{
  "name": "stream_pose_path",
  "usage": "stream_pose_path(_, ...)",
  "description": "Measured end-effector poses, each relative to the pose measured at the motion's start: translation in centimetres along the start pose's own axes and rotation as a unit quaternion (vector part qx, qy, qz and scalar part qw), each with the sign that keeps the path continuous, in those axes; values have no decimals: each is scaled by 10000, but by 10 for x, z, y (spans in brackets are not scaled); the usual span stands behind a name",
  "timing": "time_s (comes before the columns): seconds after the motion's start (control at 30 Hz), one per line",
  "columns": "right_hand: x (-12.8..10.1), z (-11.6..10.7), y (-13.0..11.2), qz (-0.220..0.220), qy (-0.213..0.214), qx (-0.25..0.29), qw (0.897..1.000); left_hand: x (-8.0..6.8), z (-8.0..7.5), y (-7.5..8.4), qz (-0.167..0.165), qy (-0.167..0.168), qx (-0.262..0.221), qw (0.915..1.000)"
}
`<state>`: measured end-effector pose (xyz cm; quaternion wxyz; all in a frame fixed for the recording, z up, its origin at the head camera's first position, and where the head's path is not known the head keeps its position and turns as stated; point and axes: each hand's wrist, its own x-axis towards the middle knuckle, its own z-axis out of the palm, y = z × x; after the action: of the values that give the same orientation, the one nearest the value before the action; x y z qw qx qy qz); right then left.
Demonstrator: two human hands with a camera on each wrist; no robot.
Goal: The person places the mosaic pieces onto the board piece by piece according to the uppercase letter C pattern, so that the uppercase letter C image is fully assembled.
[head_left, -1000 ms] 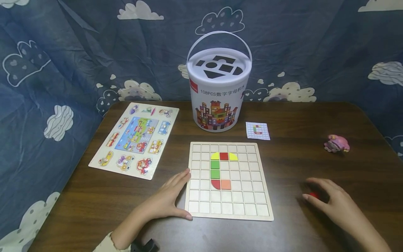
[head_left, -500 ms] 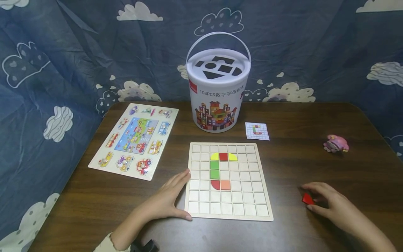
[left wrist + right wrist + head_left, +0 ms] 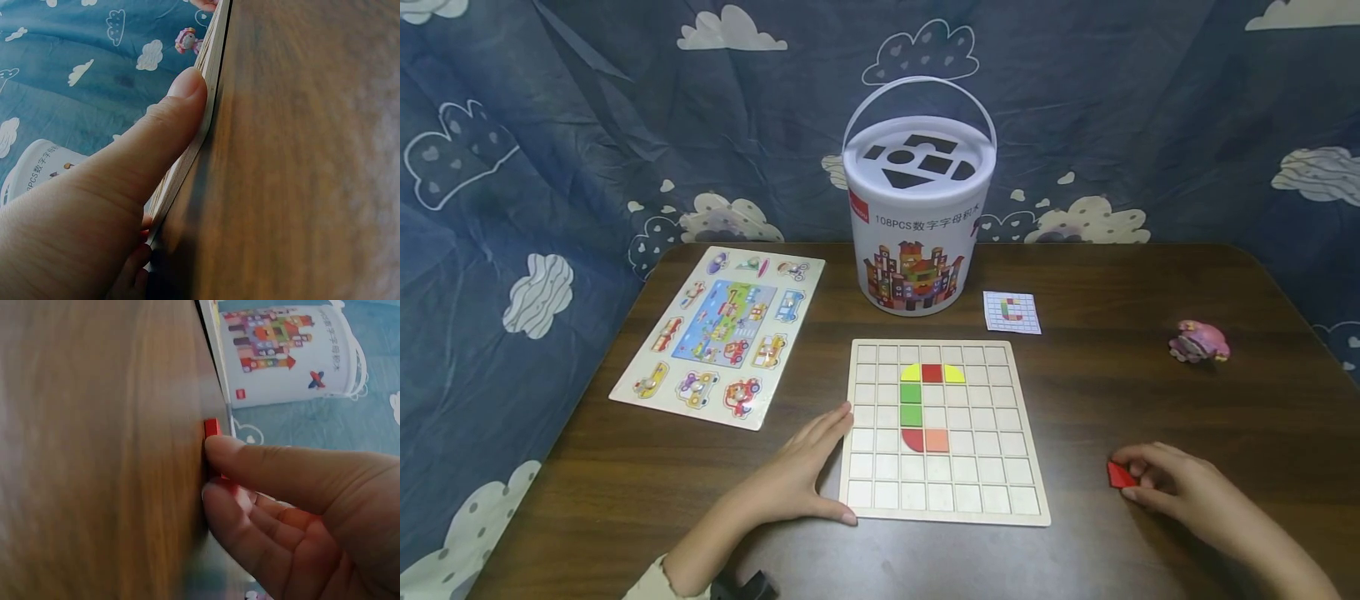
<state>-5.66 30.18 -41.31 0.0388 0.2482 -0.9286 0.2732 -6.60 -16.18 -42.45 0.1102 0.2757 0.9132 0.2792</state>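
Observation:
In the head view a wooden grid board (image 3: 880,467) lies on the table, with coloured tiles in its cells: yellow rounded pieces, a red square, green squares (image 3: 911,404), a red rounded piece and a salmon square (image 3: 936,440). My left hand (image 3: 801,479) rests at the board's left edge, thumb by the near corner and fingertips higher up the side. Its thumb (image 3: 159,125) lies along the board's edge in the left wrist view. Right of the board, my right hand (image 3: 1183,496) pinches a small red tile (image 3: 1120,475) between thumb and fingers, low over the table. Fingers partly cover the tile.
Behind the board stands a white lidded bucket (image 3: 917,217) with a handle. A small card (image 3: 1012,312) printed with a coloured grid lies beside it. To the left is a vehicle peg puzzle (image 3: 718,333), to the right a pink toy figure (image 3: 1200,342).
My right hand has shifted slightly left and nearer the table's front; the red tile, mostly hidden earlier, now shows between its fingertips. The left hand and board stay put.

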Motion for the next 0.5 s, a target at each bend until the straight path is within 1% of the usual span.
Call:
stream_pose_path(0.13, 3, 3, -4, 2, -88, -99, 9999, 0, 0, 0, 2, 6, 10, 10000)
stream_pose_path(0.27, 5, 8, -6, -336, 138, -122, 9993, 0, 0, 0, -5, 13, 1, 10000)
stream_pose_path(0.33, 6, 10, -7, -403, 277, -166, 9987, 0, 0, 0, -7, 17, -8, 10000)
stream_pose_path(0.4, 7, 11, -9, -335, 308, -212, 9987, 0, 0, 0, -16, 19, -29, 10000)
stream_pose_path(0.5, 10, 11, -12, -33, 248, -342, 9991, 0, 1, 0, -21, 22, -40, 10000)
